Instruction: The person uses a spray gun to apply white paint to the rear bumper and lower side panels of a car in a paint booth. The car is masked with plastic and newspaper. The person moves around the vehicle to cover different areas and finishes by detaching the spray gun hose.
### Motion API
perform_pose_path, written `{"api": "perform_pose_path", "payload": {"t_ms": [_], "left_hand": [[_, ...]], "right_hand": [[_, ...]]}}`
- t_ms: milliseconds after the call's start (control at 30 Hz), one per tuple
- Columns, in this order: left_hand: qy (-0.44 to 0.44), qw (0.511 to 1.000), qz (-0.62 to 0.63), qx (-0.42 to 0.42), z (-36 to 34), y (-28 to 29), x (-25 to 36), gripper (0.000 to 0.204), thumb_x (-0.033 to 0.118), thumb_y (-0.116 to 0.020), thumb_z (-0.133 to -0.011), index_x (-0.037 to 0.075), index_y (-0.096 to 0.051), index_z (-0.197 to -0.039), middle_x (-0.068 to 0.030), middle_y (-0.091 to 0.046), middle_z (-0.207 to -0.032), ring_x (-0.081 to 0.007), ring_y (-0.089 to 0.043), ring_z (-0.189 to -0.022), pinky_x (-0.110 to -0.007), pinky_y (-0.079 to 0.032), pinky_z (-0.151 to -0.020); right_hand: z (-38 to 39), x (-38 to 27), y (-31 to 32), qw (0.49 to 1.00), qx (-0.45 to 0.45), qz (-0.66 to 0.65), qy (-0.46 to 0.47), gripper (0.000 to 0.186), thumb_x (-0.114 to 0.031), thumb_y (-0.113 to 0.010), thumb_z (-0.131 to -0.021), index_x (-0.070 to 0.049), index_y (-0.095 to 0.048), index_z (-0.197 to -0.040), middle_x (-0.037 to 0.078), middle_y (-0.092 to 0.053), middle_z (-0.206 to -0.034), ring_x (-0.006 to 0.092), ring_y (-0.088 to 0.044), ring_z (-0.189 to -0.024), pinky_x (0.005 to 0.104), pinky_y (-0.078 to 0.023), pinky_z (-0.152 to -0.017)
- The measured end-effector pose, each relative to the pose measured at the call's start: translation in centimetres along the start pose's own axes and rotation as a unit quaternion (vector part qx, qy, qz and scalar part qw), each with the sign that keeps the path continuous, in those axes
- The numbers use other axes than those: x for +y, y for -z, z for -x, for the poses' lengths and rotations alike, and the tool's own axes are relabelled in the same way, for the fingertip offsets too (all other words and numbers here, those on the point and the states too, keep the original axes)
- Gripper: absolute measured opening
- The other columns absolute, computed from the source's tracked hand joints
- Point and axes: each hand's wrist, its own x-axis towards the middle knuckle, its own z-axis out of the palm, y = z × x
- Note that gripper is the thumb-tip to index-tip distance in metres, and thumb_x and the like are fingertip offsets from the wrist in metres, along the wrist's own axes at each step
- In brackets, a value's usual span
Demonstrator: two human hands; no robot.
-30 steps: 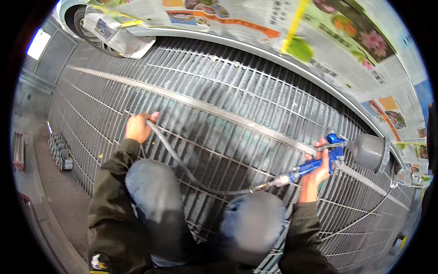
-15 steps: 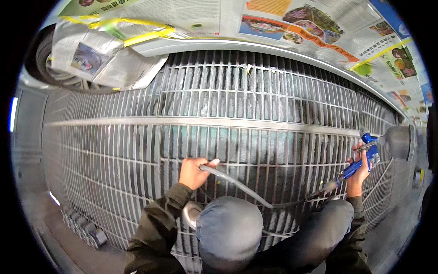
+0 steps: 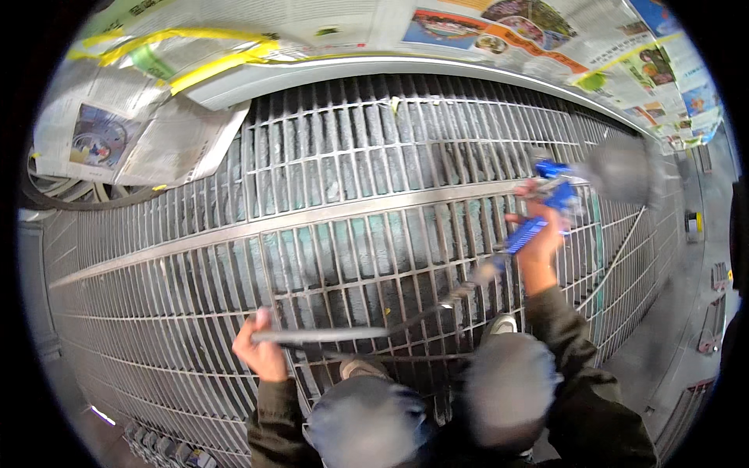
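My right hand [image 3: 544, 248] is closed around the handle of a blue spray gun [image 3: 555, 186], its fingers near the trigger. A grey cup [image 3: 622, 173] on the gun points right and is smeared by motion. From the base of the handle a hose [image 3: 331, 336] runs left, its near stretch covered in grey and the rest dark. Lower on the left, my left hand [image 3: 261, 352] grips the grey-covered stretch. Ahead of both hands is a car body masked with newspaper [image 3: 335, 30] and yellow tape [image 3: 226, 64], the gun apart from it.
Under my shoes [image 3: 502, 324] lies a metal floor grating [image 3: 328, 265] crossed by a long flat bar [image 3: 351, 207]. A car wheel [image 3: 86, 196], partly papered over, stands at the far left. Grey metal parts [image 3: 168, 448] sit at lower left; wall fittings [image 3: 711, 326] line the right.
The view has shifted and tilted. My right hand and the spray gun have swung left and farther up the picture. My left hand has moved left and nearer, still gripping the hose.
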Motion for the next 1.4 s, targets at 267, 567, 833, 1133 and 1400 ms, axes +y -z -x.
{"api": "perform_pose_path", "payload": {"t_ms": [267, 567, 833, 1133, 1400], "left_hand": [[0.064, 0.986, -0.033, 0.149, 6.0, 6.6, 2.4, 0.034, 0.022, -0.056, -0.099, 0.007, -0.052, -0.069, 0.0054, -0.036, -0.052, -0.0022, -0.029, -0.044, -0.024, -0.018, -0.040], [0.067, 0.987, -0.069, 0.125, 7.3, 5.7, 4.4, 0.041, 0.020, -0.057, -0.099, 0.009, -0.042, -0.063, 0.0056, -0.036, -0.053, -0.0016, -0.028, -0.047, -0.025, -0.019, -0.042], [-0.004, 0.996, -0.080, 0.042, 5.8, 2.3, 4.7, 0.043, 0.010, -0.060, -0.095, 0.007, -0.036, -0.059, 0.0045, -0.035, -0.057, -0.0036, -0.029, -0.057, -0.025, -0.021, -0.049], [-0.056, 0.987, -0.151, -0.004, 4.4, 0.2, 4.2, 0.038, 0.010, -0.061, -0.093, 0.002, -0.043, -0.061, 0.0032, -0.038, -0.054, -0.0044, -0.029, -0.056, -0.026, -0.021, -0.047], [-0.019, 0.994, -0.096, 0.046, 4.6, 1.1, 4.5, 0.043, 0.007, -0.059, -0.094, 0.005, -0.034, -0.059, 0.0048, -0.034, -0.056, -0.0037, -0.027, -0.059, -0.026, -0.019, -0.049]], "right_hand": [[4.3, 10.0, -13.9, 0.970, -0.099, -0.193, -0.112, 0.040, 0.001, -0.051, -0.079, 0.004, -0.056, -0.119, 0.017, -0.065, -0.109, 0.0251, -0.068, -0.091, 0.0355, -0.062, -0.053], [2.8, 9.6, -16.8, 0.953, -0.181, -0.189, -0.154, 0.014, -0.003, -0.055, -0.079, 0.002, -0.064, -0.089, 0.006, -0.064, -0.078, 0.0133, -0.059, -0.062, 0.0245, -0.045, -0.041], [-2.6, 7.4, -10.0, 0.986, -0.064, -0.135, -0.069, 0.010, -0.005, -0.057, -0.077, -0.001, -0.061, -0.085, 0.006, -0.061, -0.072, 0.0132, -0.053, -0.051, 0.0252, -0.041, -0.041], [-8.0, 3.5, -4.3, 0.992, 0.113, -0.016, 0.046, 0.008, -0.005, -0.052, -0.079, -0.002, -0.057, -0.084, 0.006, -0.055, -0.069, 0.0119, -0.048, -0.055, 0.0252, -0.038, -0.039], [-1.9, 3.4, -11.5, 0.989, -0.101, -0.042, -0.095, 0.008, -0.004, -0.057, -0.077, -0.002, -0.059, -0.085, 0.004, -0.056, -0.070, 0.0093, -0.048, -0.054, 0.0234, -0.038, -0.041]]}}
